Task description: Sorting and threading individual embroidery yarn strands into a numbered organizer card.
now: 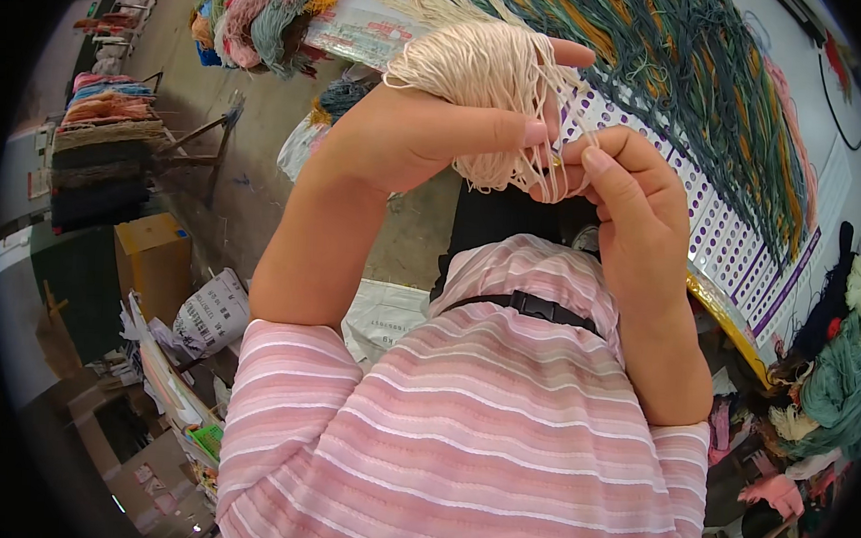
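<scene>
A thick bundle of cream yarn point(466, 61) is wrapped over my left hand point(428, 137). That hand's thumb presses the strands near their right side, and one finger pokes out beyond the yarn. Close by on the right, my right hand point(639, 183) pinches several loose strands point(557, 173) between thumb and forefinger. A tiny yellowish thing shows at the pinch, too small to name. Both hands are raised in front of my body, close to the table's near edge.
Long green, blue and ochre yarn point(675, 63) spreads over a sheet with purple dots point(719, 235) on the table. Coloured skeins point(259, 12) hang at the back left. Teal yarn point(843, 383) lies at the right. A cardboard box point(153, 264) and a white sack point(214, 311) stand left.
</scene>
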`<state>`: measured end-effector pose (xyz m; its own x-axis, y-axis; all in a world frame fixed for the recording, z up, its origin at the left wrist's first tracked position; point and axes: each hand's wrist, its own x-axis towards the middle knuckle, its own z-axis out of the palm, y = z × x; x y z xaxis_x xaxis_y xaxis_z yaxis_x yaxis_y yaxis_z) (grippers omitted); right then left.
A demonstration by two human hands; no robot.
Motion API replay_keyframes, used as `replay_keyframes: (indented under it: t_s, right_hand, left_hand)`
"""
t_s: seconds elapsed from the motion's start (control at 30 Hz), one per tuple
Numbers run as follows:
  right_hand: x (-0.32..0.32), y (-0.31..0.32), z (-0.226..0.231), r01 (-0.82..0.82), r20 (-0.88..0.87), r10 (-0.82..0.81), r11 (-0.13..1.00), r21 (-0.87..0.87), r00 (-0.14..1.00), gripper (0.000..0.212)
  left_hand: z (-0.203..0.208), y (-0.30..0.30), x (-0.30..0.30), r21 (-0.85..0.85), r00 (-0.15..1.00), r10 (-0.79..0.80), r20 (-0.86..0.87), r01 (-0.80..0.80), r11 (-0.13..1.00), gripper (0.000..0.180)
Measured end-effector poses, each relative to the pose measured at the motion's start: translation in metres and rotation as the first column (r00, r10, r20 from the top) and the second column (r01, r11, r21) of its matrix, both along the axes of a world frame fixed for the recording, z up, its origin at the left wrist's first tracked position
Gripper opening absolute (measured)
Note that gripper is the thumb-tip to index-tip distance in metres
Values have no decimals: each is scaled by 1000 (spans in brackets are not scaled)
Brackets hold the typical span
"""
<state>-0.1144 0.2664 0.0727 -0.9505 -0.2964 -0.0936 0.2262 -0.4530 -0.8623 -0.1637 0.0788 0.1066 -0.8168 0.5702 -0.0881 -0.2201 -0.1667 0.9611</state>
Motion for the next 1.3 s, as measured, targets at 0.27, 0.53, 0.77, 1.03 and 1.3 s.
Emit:
replay_keyframes:
  t_s: [0.27,0.53,0.77,1.03,1.3]
  right_hand:
    - [-4,1,10,-120,143,120,993,-9,982,13]
    - [-1,-3,8,-103,151,105,994,-23,983,9]
    - [2,-5,11,-69,130,71,997,-20,989,10]
    - [2,-7,10,-29,-37,42,953,302,998,10]
    - [0,-8,7,91,-26,-88,986,139,996,7]
  left_hand:
    - [3,-1,1,-14,1000,-18,12,18,1000,54]
    - [6,-1,0,-88,993,-6,-118,-4,996,65]
    - [9,-3,2,-120,992,-20,-125,5,993,67]
    - [8,0,3,-110,993,6,-119,-20,994,66]
    - [9,3,5,-37,995,88,-38,-89,995,59]
